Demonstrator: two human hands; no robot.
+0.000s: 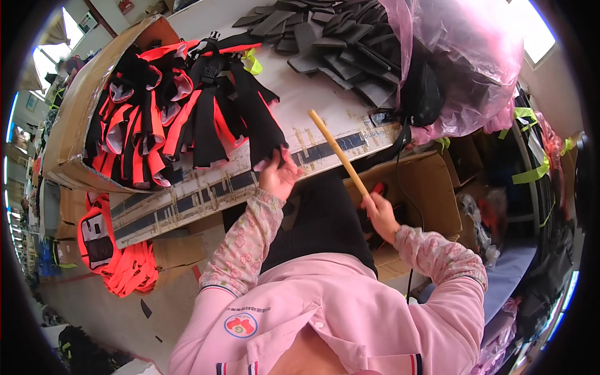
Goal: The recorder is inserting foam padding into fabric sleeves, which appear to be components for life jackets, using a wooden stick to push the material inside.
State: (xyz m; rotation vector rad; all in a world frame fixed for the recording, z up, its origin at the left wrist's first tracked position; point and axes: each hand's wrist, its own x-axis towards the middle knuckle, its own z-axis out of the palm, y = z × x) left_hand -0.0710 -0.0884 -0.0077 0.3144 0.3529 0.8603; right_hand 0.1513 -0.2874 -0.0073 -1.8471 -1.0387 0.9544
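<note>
My left hand [279,177] is at the table's near edge, its fingers closed on the lower end of a black-and-orange fabric strip [253,119]. The strip runs up toward a heap of similar black-and-orange fabric pieces [150,125], which spill from a cardboard box lying on its side. In my right hand [381,215] is a slim wooden stick [337,149], gripped near its lower end. The stick slants up and left, its far tip over the tabletop. Exactly how the left fingertips pinch the fabric is partly hidden.
A pile of dark grey foam pieces [337,47] covers the far table. Beside it bulges a pink plastic bag [465,56]. An open cardboard box [428,194] stands below the table at right. Orange fabric bundles [128,269] hang at lower left. The table edge [181,219] carries worn tape.
</note>
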